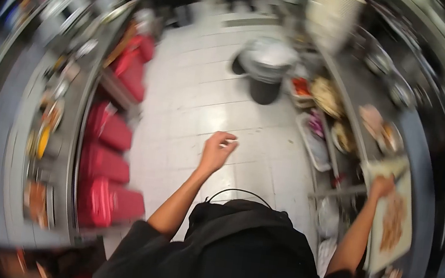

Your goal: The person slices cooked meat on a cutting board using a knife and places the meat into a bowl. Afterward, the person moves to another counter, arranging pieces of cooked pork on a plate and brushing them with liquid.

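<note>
My left hand (219,149) hangs in the air over the tiled floor, its fingers loosely bent, with a gap between thumb and forefinger and nothing visible held. At the far end of a pale cutting board (407,233), my right hand (382,186) is closed around what looks like a knife (399,178); a thin grey blade shows past the fingers, smeared by blur. Strips of pinkish-brown meat (393,223) lie on the board, on the near side of that hand. Past the board's far end are a plate of food (391,137) and a pale pink piece (371,120).
Under the right counter are a tray with purple pieces (317,126) and a container of red pieces (301,86). A dark bin with a clear liner (268,69) stands on the floor ahead. Red bins (106,166) line the left counter (69,175). People's dark-clothed legs appear at the back.
</note>
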`<state>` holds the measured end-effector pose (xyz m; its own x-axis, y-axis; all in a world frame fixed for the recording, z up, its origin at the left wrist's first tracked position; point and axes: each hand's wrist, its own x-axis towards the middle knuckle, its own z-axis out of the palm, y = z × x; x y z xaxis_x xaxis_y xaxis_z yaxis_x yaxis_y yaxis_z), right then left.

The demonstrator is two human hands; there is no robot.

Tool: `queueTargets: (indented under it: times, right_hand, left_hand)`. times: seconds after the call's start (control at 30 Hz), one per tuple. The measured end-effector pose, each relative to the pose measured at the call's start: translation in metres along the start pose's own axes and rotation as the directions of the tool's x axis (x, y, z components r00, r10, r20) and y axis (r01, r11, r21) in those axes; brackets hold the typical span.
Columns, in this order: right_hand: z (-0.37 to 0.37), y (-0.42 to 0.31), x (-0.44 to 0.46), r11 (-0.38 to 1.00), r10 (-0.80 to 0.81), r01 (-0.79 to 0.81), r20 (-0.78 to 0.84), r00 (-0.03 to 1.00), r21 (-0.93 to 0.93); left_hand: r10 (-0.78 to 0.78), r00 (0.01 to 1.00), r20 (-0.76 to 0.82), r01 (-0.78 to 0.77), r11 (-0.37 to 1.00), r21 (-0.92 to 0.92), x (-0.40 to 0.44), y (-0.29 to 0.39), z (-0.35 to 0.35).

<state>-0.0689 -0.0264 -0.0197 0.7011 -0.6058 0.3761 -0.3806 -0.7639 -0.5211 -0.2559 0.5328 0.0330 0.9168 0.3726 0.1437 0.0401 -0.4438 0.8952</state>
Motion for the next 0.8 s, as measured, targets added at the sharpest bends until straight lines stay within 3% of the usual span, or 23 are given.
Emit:
queueTargets:
  times: [0.03,0.07,0.1,0.13,0.17,0.2,0.27,0.3,0.4,0.47,0.5,0.53,0.57,0.63,0.67,0.73,0.8]
  right_hand:
    - [-0.035,-0.075,-0.035,0.990,-0.096,0.097,0.013,0.995,-0.104]
    - [-0.003,-0.089,-0.048,0.937,-0.349,0.349,-0.102,0.932,-0.012]
    - [0.010,-0.129,-0.070,0.903,-0.430,0.430,0.049,0.901,0.009]
    - [0.046,-0.153,-0.091,0.829,-0.520,0.471,0.107,0.847,0.300]
    - [0.064,-0.183,-0.119,0.845,-0.532,0.481,0.271,0.802,0.235]
    - [0.081,-0.202,-0.147,0.778,-0.621,0.490,0.357,0.698,0.393]
    - [0.142,-0.207,-0.194,0.695,-0.719,0.534,0.427,0.549,0.482]
    - [0.152,-0.215,-0.220,0.748,-0.660,0.513,0.543,0.519,0.420]
    - [0.209,-0.170,-0.267,0.676,-0.691,0.596,0.654,0.308,0.434]
    - [0.243,-0.128,-0.287,0.716,-0.562,0.604,0.802,0.203,0.349]
    - [0.219,-0.131,-0.297,0.737,-0.513,0.594,0.839,0.182,0.322]
    - [0.223,-0.127,-0.302,0.676,-0.412,0.700,0.906,0.096,0.233]
    - [0.217,-0.117,-0.308,0.703,-0.525,0.620,0.842,0.123,0.348]
    - [0.271,-0.085,-0.318,0.935,-0.193,0.341,0.950,0.247,0.102]
    - [0.297,-0.115,-0.315,0.926,-0.209,0.357,0.952,0.225,0.119]
    - [0.354,-0.176,-0.311,0.663,-0.423,0.695,0.905,0.041,0.278]
    - [0.370,-0.250,-0.327,0.249,-0.554,0.875,0.802,-0.223,0.415]
  left_hand:
    - [-0.052,0.998,-0.046,0.050,0.998,-0.034,-0.006,-0.008,-0.013]
    - [-0.048,0.995,-0.082,0.051,0.998,0.027,-0.011,-0.012,-0.027]
    - [-0.079,0.989,-0.125,0.085,0.996,0.041,-0.016,-0.018,-0.039]
    - [-0.104,0.981,-0.164,0.114,0.992,0.053,-0.017,-0.021,-0.048]
    - [-0.118,0.974,-0.194,0.133,0.989,0.067,-0.021,-0.022,-0.058]
    - [-0.146,0.953,-0.266,0.171,0.983,0.072,-0.026,-0.022,-0.067]
    - [-0.192,0.921,-0.340,0.210,0.978,0.016,-0.034,-0.019,-0.089]
    - [-0.198,0.903,-0.381,0.223,0.975,0.022,-0.039,-0.018,-0.102]
    - [-0.227,0.831,-0.507,0.247,0.968,-0.029,-0.048,-0.029,-0.142]
    - [-0.238,0.788,-0.567,0.286,0.958,-0.004,-0.048,-0.040,-0.172]
    - [-0.265,0.756,-0.599,0.324,0.946,-0.010,-0.049,-0.048,-0.187]
    - [-0.289,0.722,-0.628,0.359,0.933,-0.017,-0.048,-0.057,-0.202]
    - [-0.282,0.707,-0.648,0.362,0.932,-0.010,-0.048,-0.068,-0.215]
    - [-0.296,0.655,-0.695,0.407,0.913,-0.006,-0.049,-0.089,-0.233]
    - [-0.299,0.633,-0.714,0.419,0.908,-0.009,-0.049,-0.099,-0.240]
    - [-0.384,0.590,-0.711,0.510,0.859,-0.040,-0.062,-0.112,-0.261]
    - [-0.390,0.532,-0.751,0.543,0.838,-0.050,-0.081,-0.123,-0.283]
